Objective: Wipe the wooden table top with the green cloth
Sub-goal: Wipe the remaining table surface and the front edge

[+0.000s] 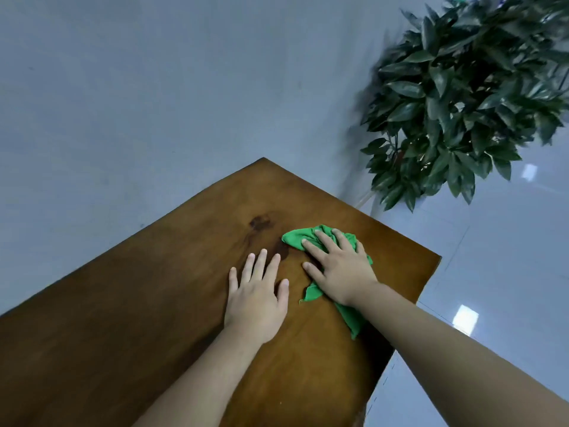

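While the fingers (323,241) of the right hand (340,268) are lying spread out and flat, they are pressing down on the green cloth (295,237). They are not curling around it, so the hand is open and is only pushing from the top. Its thumb is pointing to the left and is touching the wood just beside the cloth. The cloth is lying bunched up on the surface (123,303), near the far right side of it. One end is sticking out past the fingertips, and a long end is trailing back under the wrist, toward the right edge of the wood.

Over on the other side, the fingers (261,263) of the left hand (255,303) are also lying flat and a little spread. This hand is open too and is holding nothing. It is resting right on the bare wood, just beside the right hand but not touching it or the cloth.

Both arms are reaching in from the bottom of the view. The wood is brown and smooth, with a dark patch (261,223) (it looks like a knot in the wood) a little way past the left fingertips. A gray wall (154,72) is standing behind the surface. A leafy green plant (462,103) is standing off to the right, and it is looking a bit blurry. A shiny pale floor (492,257) is showing below the plant.
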